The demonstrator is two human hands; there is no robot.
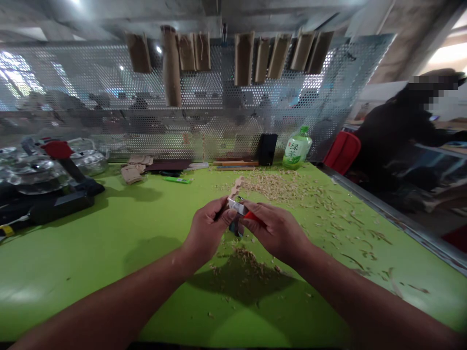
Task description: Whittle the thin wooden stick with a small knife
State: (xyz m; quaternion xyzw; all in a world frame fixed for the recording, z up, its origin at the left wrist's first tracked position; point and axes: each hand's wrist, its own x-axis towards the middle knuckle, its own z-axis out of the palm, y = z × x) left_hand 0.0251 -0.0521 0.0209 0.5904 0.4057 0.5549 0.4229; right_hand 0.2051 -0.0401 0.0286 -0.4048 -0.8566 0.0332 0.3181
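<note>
My left hand [209, 226] is closed around a small pale wooden piece [237, 187] with a wavy, notched outline, its far end pointing away from me. My right hand [279, 231] grips a red-handled knife [253, 218], whose silvery-white flat part [237, 206] lies against the wood between both hands. The left thumb presses on that flat part. Just below the fingertips shows a dark bluish thing [236, 228] that I cannot make out. Under the hands, a small heap of wood shavings [250, 257] rests on the green tabletop [160, 287].
More shavings [280, 184] spread across the right side. Along the back stand a green tea bottle [297, 148] and a black box-like object [267, 149], with wooden strips [235, 164] beside it. Black-and-red equipment [58, 180] sits left. A person [394, 131] is at the right.
</note>
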